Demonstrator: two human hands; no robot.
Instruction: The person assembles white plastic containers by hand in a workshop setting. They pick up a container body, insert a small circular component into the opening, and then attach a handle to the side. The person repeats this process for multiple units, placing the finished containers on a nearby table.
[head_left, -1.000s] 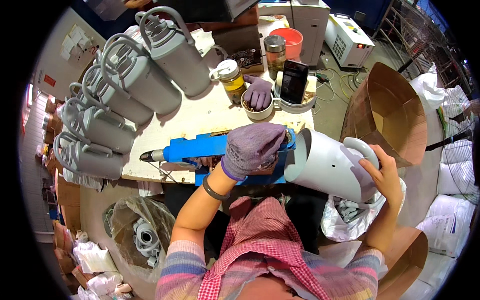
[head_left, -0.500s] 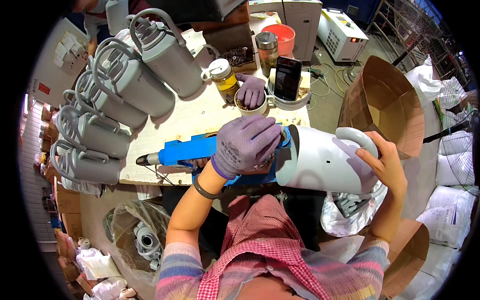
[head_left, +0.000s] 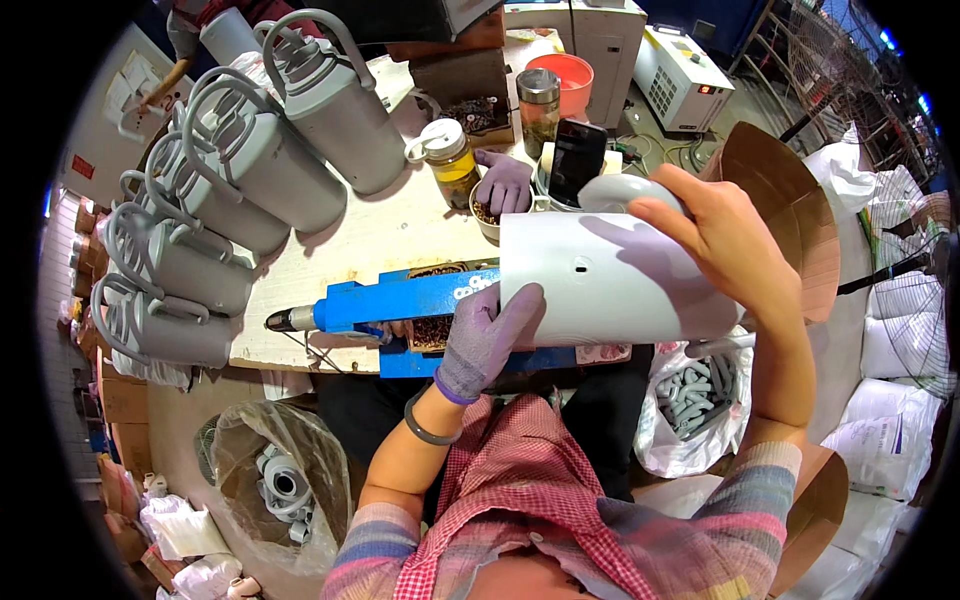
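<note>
A pale grey jug body (head_left: 620,285) lies on its side, its open end over the right end of a blue metal fixture (head_left: 415,298). My left hand (head_left: 488,335), in a purple glove, grips the lower part of its open rim, thumb on the outside; the other fingers are mostly hidden. My bare right hand (head_left: 715,235) is wrapped round the curved handle (head_left: 630,190) of the jug body. A small oval hole shows in the wall facing up. Under the blue arm lies a box of small brown screws (head_left: 432,330).
Several finished grey jugs (head_left: 340,125) stand at the table's left. Behind the fixture are a yellow jar (head_left: 450,165), a cup with a purple glove (head_left: 503,185) and a phone (head_left: 578,160). Bags of grey parts (head_left: 690,400) flank my legs; an open carton (head_left: 780,190) stands right.
My left hand has moved from atop the fixture down to the jug body's rim. The jug body has shifted leftward over the fixture and turned, bringing its handle up and away from me.
</note>
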